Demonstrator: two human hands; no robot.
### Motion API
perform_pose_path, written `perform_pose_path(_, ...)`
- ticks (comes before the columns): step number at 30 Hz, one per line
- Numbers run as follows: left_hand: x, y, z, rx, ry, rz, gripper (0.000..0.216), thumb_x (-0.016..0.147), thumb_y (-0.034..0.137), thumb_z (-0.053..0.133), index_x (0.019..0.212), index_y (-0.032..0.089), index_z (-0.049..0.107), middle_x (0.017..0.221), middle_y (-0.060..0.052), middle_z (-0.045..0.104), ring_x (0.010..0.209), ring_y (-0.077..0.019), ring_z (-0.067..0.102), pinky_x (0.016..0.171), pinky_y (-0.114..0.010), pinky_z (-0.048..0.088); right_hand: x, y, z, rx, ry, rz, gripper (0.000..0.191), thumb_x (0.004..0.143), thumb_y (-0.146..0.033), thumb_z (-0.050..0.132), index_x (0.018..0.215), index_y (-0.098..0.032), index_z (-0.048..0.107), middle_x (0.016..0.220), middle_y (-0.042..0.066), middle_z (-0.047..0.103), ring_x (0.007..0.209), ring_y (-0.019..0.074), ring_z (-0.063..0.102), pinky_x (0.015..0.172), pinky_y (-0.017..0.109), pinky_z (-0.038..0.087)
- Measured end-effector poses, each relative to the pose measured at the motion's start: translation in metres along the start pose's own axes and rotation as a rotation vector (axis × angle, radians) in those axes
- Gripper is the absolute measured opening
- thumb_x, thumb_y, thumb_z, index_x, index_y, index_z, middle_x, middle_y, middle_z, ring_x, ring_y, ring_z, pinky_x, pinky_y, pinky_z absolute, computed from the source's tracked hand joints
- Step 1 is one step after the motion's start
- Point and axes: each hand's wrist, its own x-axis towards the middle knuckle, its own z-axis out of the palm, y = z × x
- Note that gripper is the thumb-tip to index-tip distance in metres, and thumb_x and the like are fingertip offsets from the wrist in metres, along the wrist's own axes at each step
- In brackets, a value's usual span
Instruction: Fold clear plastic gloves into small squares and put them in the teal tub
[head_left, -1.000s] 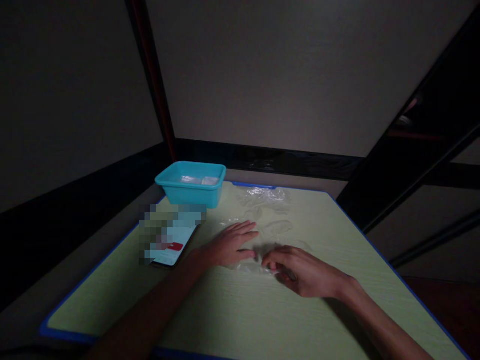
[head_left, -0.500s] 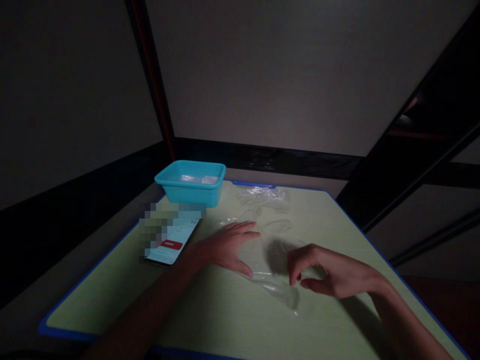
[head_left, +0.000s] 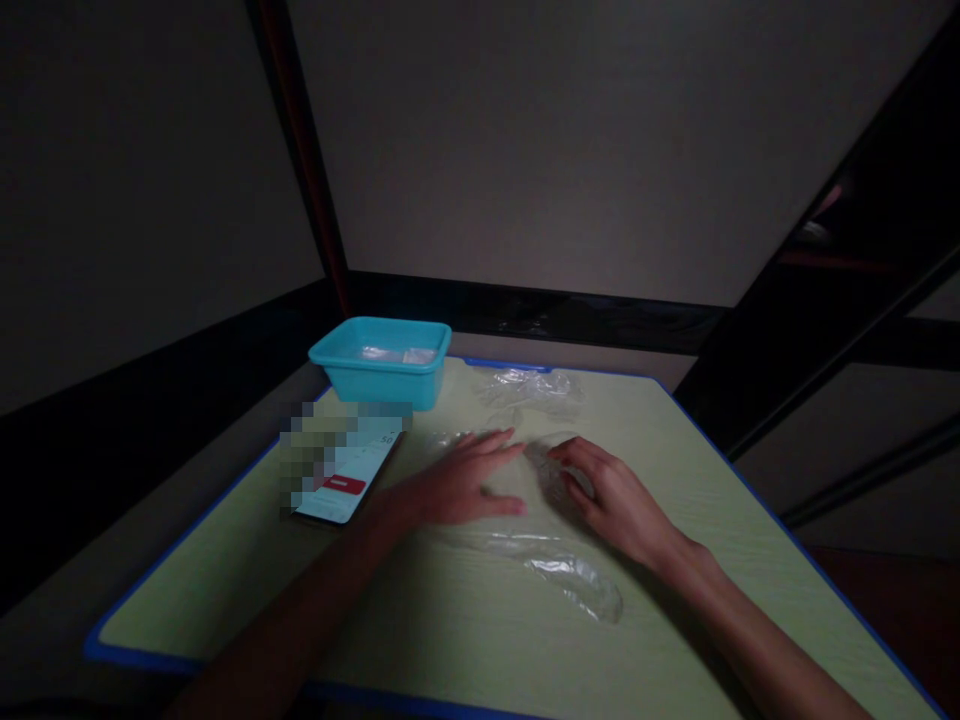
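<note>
A thin clear plastic glove (head_left: 574,580) lies spread on the table, with one finger-like part sticking out toward the lower right. My left hand (head_left: 469,485) rests on the glove, palm down, with its fingers and thumb spread. My right hand (head_left: 611,495) is at the glove's far right side, its fingers bent and its thumb close beneath them in a pinch at the film. The exact contact at the fingertips is hard to make out in the dim light.
Crumpled clear plastic (head_left: 529,390) lies at the table's far edge. A turquoise basin (head_left: 382,380) with clear and whitish packets inside stands at the back left. A phone (head_left: 349,480) with a lit screen lies left of my left hand. The pale green table (head_left: 465,640) has a blue rim.
My right hand has moved away from me and to the left, to the glove's far part. The glove's near right part now lies stretched farther right. My left hand's thumb has shifted slightly.
</note>
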Motion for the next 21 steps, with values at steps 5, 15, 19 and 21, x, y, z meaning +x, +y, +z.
perform_pose_path(5, 0.005, -0.022, 0.008, 0.004, 0.145, -0.044, 0.042, 0.085, 0.026, 0.052, 0.125, 0.011, 0.051, 0.138, -0.013, 0.043, 0.127, -0.0205, 0.039, 0.107, -0.035, 0.029, 0.0, 0.003, 0.002, -0.104, -0.027, 0.019, 0.025, 0.078, -0.008, 0.04, 0.094, -0.015, 0.056, 0.091, 0.01, 0.06, 0.083, 0.0213, 0.059, 0.074, 0.034, 0.048)
perform_pose_path(15, 0.005, 0.005, 0.036, 0.307, 0.111, 0.004, 0.061, 0.085, 0.044, 0.049, 0.133, 0.009, 0.038, 0.145, -0.017, 0.028, 0.136, -0.0279, 0.022, 0.11, -0.046, 0.02, 0.003, -0.009, 0.016, -0.075, -0.083, 0.005, 0.033, 0.081, -0.006, 0.04, 0.11, -0.01, 0.056, 0.106, 0.013, 0.062, 0.1, 0.022, 0.057, 0.088, 0.035, 0.047)
perform_pose_path(19, 0.007, 0.007, 0.041, 0.29, 0.148, 0.019, 0.062, 0.085, 0.042, 0.048, 0.136, 0.011, 0.034, 0.144, -0.014, 0.034, 0.135, -0.0263, 0.025, 0.111, -0.044, 0.018, 0.005, -0.015, 0.033, -0.051, -0.094, -0.041, 0.045, 0.091, -0.024, 0.038, 0.13, -0.004, 0.041, 0.132, 0.019, 0.048, 0.123, 0.0231, 0.044, 0.102, 0.038, 0.037)
perform_pose_path(21, 0.008, 0.006, 0.043, 0.289, 0.152, 0.016, 0.063, 0.084, 0.04, 0.049, 0.137, 0.01, 0.033, 0.144, -0.013, 0.034, 0.135, -0.0257, 0.025, 0.111, -0.043, 0.018, 0.003, -0.013, 0.041, -0.097, -0.116, -0.024, 0.056, 0.091, -0.036, 0.038, 0.136, -0.002, 0.034, 0.14, 0.02, 0.038, 0.13, 0.0251, 0.034, 0.106, 0.042, 0.031)
